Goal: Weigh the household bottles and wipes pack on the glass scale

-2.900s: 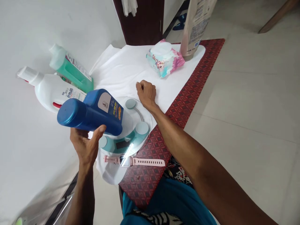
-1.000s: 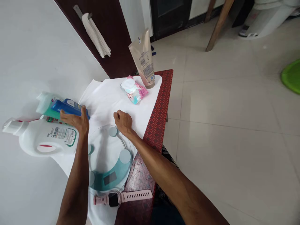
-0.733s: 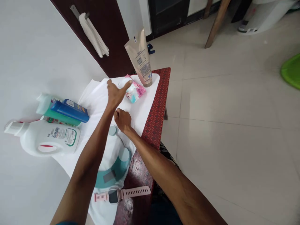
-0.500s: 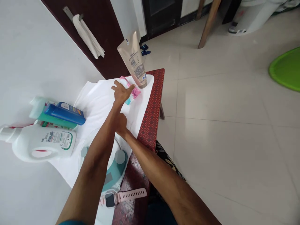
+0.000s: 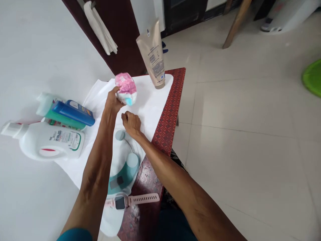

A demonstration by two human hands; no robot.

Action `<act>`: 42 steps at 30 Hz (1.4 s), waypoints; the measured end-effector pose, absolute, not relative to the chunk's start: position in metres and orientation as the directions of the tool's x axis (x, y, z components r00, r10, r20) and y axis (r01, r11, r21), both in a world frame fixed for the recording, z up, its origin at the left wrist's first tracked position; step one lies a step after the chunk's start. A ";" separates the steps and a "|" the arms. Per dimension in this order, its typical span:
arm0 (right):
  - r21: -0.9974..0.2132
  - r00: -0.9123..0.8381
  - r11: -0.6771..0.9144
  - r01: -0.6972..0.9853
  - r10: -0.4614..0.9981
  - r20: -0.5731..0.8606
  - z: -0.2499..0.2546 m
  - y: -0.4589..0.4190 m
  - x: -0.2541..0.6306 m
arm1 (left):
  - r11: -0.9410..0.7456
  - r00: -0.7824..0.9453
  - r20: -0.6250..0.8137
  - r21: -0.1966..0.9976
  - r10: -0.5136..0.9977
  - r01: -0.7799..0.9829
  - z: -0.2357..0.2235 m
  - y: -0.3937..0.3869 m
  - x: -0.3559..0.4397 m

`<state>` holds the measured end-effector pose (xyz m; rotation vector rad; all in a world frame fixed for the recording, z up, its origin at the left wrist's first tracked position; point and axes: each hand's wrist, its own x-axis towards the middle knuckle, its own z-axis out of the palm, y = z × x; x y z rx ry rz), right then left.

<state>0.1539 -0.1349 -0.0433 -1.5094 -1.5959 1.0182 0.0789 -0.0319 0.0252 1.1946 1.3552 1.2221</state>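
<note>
My left hand (image 5: pixel 113 101) grips a soft pink, white and light-blue packet (image 5: pixel 126 87), lifted above the far part of a white cloth (image 5: pixel 147 98). Thumb and fingers close on the packet's left side. Just nearer to me, my right hand (image 5: pixel 132 124) is curled closed over the cloth; whatever may be inside it is hidden. Beyond both hands, a beige squeeze tube (image 5: pixel 153 58) stands upright on its cap. Below my right hand lies a white and teal kitchen-scale-like device (image 5: pixel 127 172), partly covered by my left forearm.
At left lie a white detergent bottle (image 5: pixel 54 142), a blue bottle (image 5: pixel 74 112) and a green bottle (image 5: pixel 54 115). A pink-strapped watch (image 5: pixel 120 202) rests near the front of the red patterned table (image 5: pixel 173 100). A white towel (image 5: pixel 100 28) hangs behind. Tiled floor lies to the right.
My left hand has taken hold of the packet, raised it off the cloth and brought it left. My right hand shows more fully now, still closed. The camera view has shifted slightly.
</note>
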 end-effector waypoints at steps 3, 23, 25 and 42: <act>-0.902 -0.045 0.010 0.431 0.999 -0.010 -0.047 -0.134 0.152 | 0.015 -0.092 -0.010 0.999 0.996 0.047 0.074 -0.083 0.051; -0.887 0.004 0.128 0.444 0.989 0.145 -0.064 -0.136 0.146 | 0.111 -0.257 0.200 0.545 0.946 0.831 0.018 -0.354 0.001; -0.894 0.005 0.133 0.428 0.989 0.150 -0.066 -0.135 0.145 | 0.174 -0.341 0.182 0.592 0.922 0.787 0.023 -0.356 0.000; -0.905 0.002 0.135 0.402 0.989 0.148 -0.070 -0.131 0.145 | 0.209 -0.325 0.229 0.419 0.917 0.883 0.018 -0.360 0.023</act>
